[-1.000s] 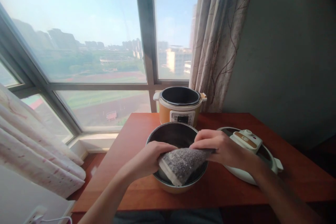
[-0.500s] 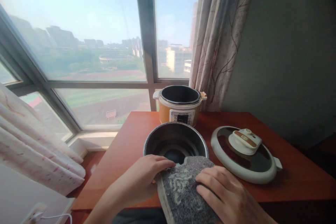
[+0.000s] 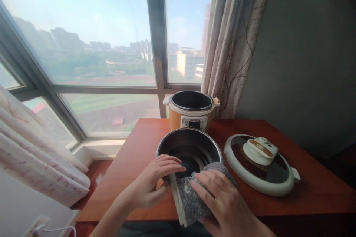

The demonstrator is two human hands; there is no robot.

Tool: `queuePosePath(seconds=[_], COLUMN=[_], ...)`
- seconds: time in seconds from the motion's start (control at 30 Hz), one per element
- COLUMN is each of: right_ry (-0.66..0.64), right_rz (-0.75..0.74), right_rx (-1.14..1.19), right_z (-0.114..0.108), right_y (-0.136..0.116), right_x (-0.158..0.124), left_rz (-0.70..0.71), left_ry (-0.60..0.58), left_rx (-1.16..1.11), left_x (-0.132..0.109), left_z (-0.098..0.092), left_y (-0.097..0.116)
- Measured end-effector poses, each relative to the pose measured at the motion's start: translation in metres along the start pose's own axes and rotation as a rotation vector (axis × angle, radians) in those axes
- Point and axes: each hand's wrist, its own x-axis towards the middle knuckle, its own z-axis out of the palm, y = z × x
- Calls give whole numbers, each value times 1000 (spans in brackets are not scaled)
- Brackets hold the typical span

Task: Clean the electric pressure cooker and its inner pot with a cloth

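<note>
A dark metal inner pot stands near the front of the table, its mouth facing up and towards me. My left hand is at its near left rim, fingers reaching over the edge and thumb on the outside. A grey fuzzy cloth with a pale border hangs over the near right rim. My right hand grips this cloth, bunching it, with the fingers curled at the pot's edge. Part of the near rim is hidden behind the cloth and both hands.
Behind the pot stands a yellow-and-white electric cooker without its lid. A round lid with a white and brown handle lies on the reddish table to the right. Windows and curtains rise behind. A cord runs from the socket at lower left.
My left hand has let go of the cloth's edge and moved onto the pot's rim. My right hand has shifted left, bunching the cloth. The pot has moved slightly right.
</note>
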Motion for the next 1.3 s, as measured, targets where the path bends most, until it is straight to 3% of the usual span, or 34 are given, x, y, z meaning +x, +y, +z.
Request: queuePosePath(seconds=[0.2, 0.43, 0.6, 0.77, 0.83, 0.93, 1.1, 1.23, 1.3], right_ry=[-262, -338, -396, -810, -886, -796, -484, -114, -40], right_rz=[147, 171, 269, 159, 125, 101, 163, 36, -46], right_rx=[215, 340, 431, 418, 346, 220, 86, 40, 78], right_z=[-21, -26, -29, -15, -11, -8, 7, 24, 24], right_y=[5, 13, 34, 45, 42, 30, 8, 8, 18], right_x=[12, 17, 46, 78, 82, 76, 43, 16, 8], left_rz=[31, 94, 140, 148, 126, 112, 116, 120, 115], left_ry=[251, 360, 439, 535, 562, 566, 553, 521, 479], left_rx=[187, 254, 316, 310, 309, 312, 320, 303, 285], left_x=[-8, -11, -11, -7, -5, -4, -4, -4, -4], left_z=[29, 46, 49, 55, 57, 56, 55, 51, 48], left_y=[-21, -32, -34, -35, -34, -32, -34, -36, -35])
